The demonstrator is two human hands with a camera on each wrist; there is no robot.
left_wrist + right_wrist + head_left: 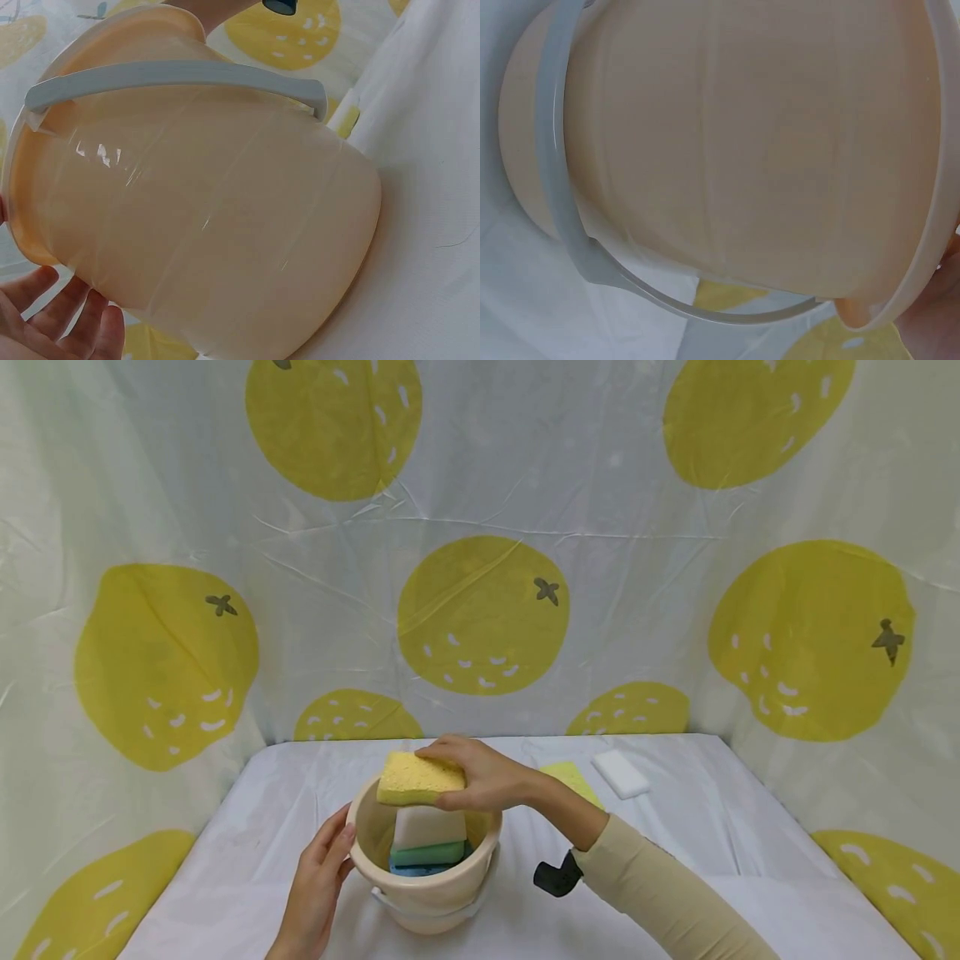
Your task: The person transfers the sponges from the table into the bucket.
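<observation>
A thick yellow sponge [420, 778] is pinched between the thumb and fingers of my right hand [483, 774], over the mouth of a cream bucket [427, 908]. With my left hand [318, 872] I hold the bucket's rim on its left side. That hand's fingers [86, 319] lie along the outer wall in the left wrist view. Inside the bucket, a white-topped green sponge [429, 837] lies on something blue [420, 869]. In the right wrist view the bucket's wall hides the sponge in my grip, and only part of the right hand [930, 315] shows at the rim.
A grey handle [180, 75] hangs down the bucket's near side. Back right on the white-covered table [675, 877] lie a flat yellow-green sponge [572, 781], partly behind my right wrist, and a white sponge block [620, 773]. A lemon-print curtain [480, 510] surrounds the table.
</observation>
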